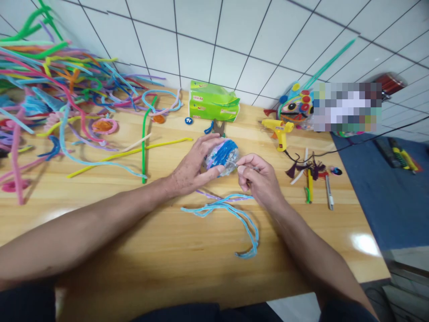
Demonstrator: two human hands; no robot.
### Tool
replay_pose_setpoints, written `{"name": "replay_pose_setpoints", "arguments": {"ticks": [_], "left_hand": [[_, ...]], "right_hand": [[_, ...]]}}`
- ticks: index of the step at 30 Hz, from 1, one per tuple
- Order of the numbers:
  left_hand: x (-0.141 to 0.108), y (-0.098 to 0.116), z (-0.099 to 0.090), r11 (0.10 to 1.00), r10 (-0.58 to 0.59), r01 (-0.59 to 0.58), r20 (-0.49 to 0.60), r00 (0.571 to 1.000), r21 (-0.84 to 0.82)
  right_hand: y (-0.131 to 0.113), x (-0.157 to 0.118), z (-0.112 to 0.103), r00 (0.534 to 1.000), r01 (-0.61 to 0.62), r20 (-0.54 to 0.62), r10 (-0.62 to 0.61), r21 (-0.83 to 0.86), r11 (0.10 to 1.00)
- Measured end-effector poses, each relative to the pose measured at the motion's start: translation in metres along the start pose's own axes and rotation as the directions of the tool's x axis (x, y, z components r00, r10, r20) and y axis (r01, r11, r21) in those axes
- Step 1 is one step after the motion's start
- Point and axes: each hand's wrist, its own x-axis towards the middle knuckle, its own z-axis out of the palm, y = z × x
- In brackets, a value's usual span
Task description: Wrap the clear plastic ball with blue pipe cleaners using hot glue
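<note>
One broad wooden table (150, 268) runs under everything here, with the left hand (192, 167) and right hand (259, 176) out over its middle. Off to the left of both, a huge tangle of fuzzy stems (72, 96) spills everywhere! Just this side of the hands lie loose light-blue strands (217, 205); beyond them sits a green tissue packet (212, 102), and past the right hand, a yellow glue gun (280, 129). Now the centrepiece: a blue-wrapped ball (224, 152), right between the hands, the left clasping it with thumb near and fingers far. Smallest of all, a thin metal tool (232, 163), pinched in the right fingers, its tip at the ball; tweezers or small scissors, too blurred to call. It looks like detail work on the blue covering, and the next move calls for a firm left hold and a fine, careful right.
</note>
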Motion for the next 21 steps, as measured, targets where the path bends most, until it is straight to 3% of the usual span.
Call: {"name": "replay_pose_setpoints", "arguments": {"ticks": [10, 21], "left_hand": [[0.000, -0.002, 0.003, 1.000, 0.022, -0.023, -0.019, 1.000, -0.015], [0.000, -0.002, 0.002, 0.999, 0.035, -0.036, -0.022, 0.999, -0.028]], "right_hand": [[-0.017, -0.003, 0.009, 0.992, -0.126, -0.010, 0.127, 0.066, 0.990], [-0.018, -0.002, 0.006, 0.981, -0.193, 0.018, 0.192, 0.108, 0.975]]}}
